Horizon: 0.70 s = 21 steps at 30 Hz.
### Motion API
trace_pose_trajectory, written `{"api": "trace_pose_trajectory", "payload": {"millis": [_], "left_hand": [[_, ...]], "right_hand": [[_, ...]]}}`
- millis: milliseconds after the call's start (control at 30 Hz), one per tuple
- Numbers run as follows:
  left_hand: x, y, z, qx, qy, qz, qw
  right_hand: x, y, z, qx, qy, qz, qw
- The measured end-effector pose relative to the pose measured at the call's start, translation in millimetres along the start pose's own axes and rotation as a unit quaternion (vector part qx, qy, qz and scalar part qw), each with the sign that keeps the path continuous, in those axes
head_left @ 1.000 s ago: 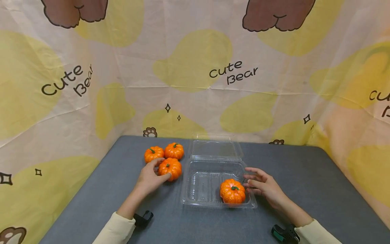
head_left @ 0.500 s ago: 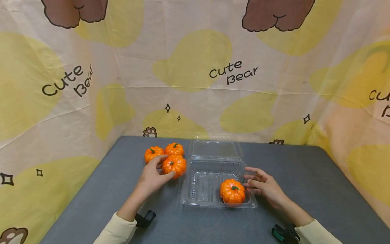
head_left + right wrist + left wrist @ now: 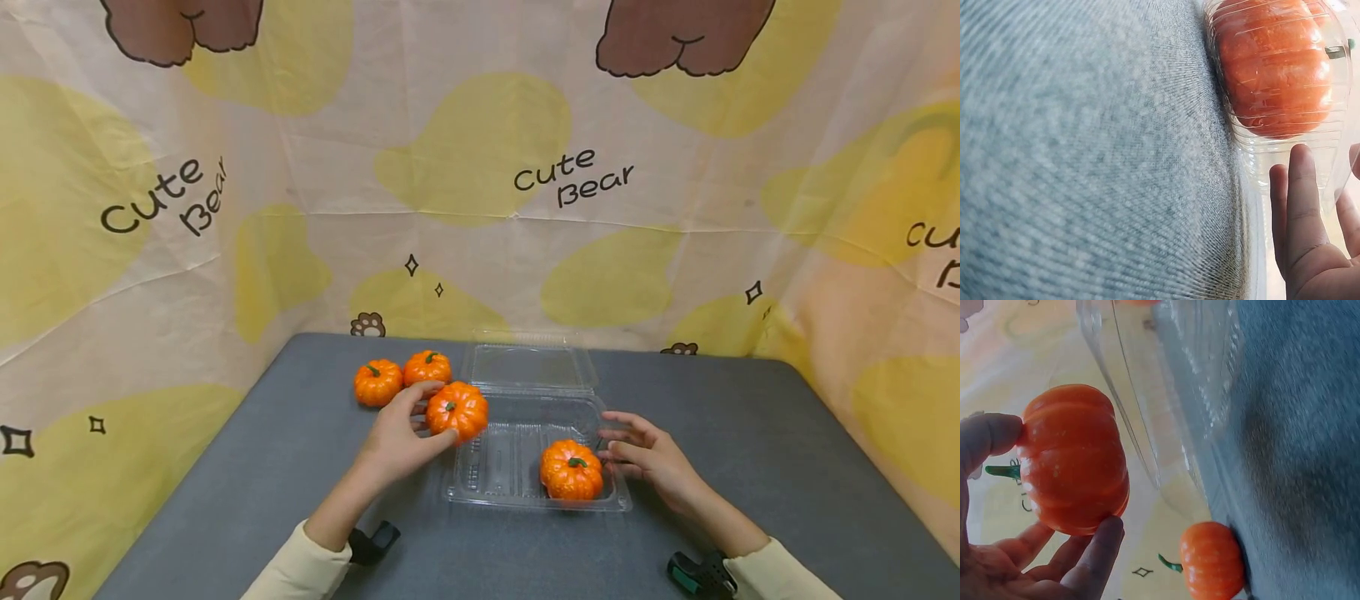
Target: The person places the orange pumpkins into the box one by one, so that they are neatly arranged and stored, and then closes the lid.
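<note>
The left hand [image 3: 397,437] holds 1 small orange pumpkin [image 3: 457,411] clear of the table [image 3: 750,450], at the near-left corner of the clear plastic container [image 3: 525,492]. The left wrist view confirms the grip: thumb on 1 side of the held pumpkin, fingers [image 3: 1094,556] curled under the other, green stem pointing away from the container wall (the pumpkin is not touching the plastic in that view).

The right hand [image 3: 648,462] rests against the right wall of the container, fingers [image 3: 1300,206] straight and relaxed, touching the plastic and gripping nothing. A 2nd pumpkin [image 3: 572,471] sits inside the tray, at its near-right corner, just beside that hand; the right wrist view shows it pressed close to the clear wall.

The container lid [image 3: 531,365] lies open and flat behind the tray, hinged at the far edge.

2 further pumpkins stand on the table to the left of the lid: a left one [image 3: 378,382] and a right one [image 3: 427,367], touching or nearly touching each other (contact cannot be confirmed).

A printed cloth backdrop [image 3: 480,167] with yellow patches and "Cute Bear" lettering surrounds the grey table on 3 sides.
</note>
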<state>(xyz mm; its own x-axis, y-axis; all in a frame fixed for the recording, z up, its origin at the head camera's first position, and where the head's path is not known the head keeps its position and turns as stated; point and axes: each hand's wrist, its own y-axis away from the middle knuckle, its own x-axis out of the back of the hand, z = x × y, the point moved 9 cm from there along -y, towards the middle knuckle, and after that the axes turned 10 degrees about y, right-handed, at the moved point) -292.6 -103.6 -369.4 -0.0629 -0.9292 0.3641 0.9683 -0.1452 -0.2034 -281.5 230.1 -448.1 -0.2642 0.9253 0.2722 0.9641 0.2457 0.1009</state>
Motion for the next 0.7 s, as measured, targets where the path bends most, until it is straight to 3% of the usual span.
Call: {"api": "trace_pose_trajectory", "payload": {"millis": [233, 700], "left_hand": [[-21.6, 0.7, 6.6, -0.031, 0.005, -0.042, 0.9986], [-50.3, 3.4, 13.8, -0.093, -0.054, -0.097, 0.9894]], "right_hand": [[0, 0.2, -1, 0.003, 0.003, -0.001, 1.0000], [0, 1.4, -2, 0.009, -0.005, -0.008, 0.9999]]}}
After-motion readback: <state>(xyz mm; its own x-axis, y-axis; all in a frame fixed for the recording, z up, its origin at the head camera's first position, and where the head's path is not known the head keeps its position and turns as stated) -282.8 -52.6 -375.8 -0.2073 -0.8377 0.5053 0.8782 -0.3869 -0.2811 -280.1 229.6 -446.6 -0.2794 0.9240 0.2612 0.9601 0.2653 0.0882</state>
